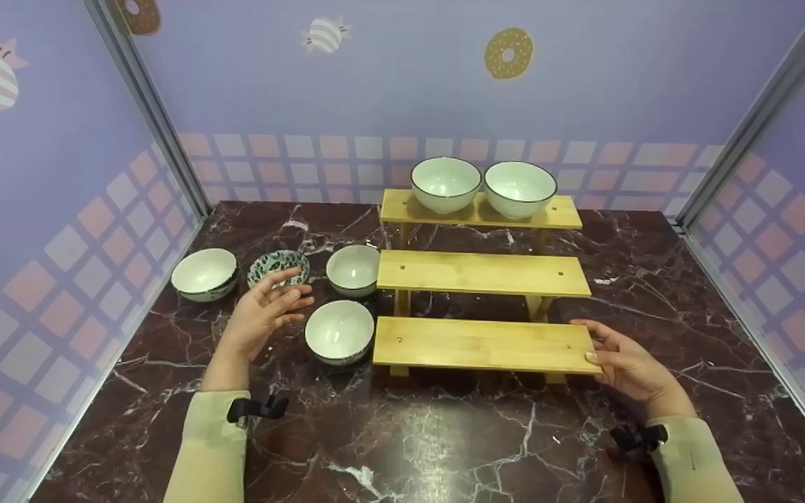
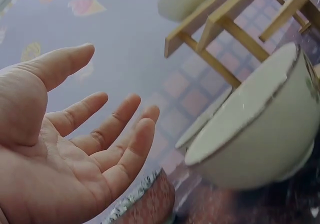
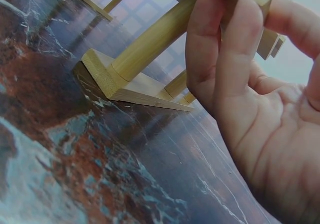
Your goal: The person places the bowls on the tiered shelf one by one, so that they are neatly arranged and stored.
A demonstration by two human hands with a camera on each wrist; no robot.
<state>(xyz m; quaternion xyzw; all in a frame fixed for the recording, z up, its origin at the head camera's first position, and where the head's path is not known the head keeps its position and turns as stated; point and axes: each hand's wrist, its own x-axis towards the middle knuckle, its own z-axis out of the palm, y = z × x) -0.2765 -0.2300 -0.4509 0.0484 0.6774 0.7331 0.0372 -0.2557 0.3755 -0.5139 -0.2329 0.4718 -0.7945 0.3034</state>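
A three-step wooden rack stands on the marbled table, two white bowls with dark rims, a left one and a right one, side by side on its top step. My right hand grips the right end of the lowest step, thumb on top and fingers beneath. Over a green-patterned bowl my left hand hovers, holding nothing, its fingers spread and slightly bent. A white bowl sits just right of that hand, beside the rack's lowest step.
Another white bowl stands behind, against the rack's middle step. Farther left, a bowl appears stacked in a patterned one. Purple panels with tile and sweets prints enclose the table on its back and sides.
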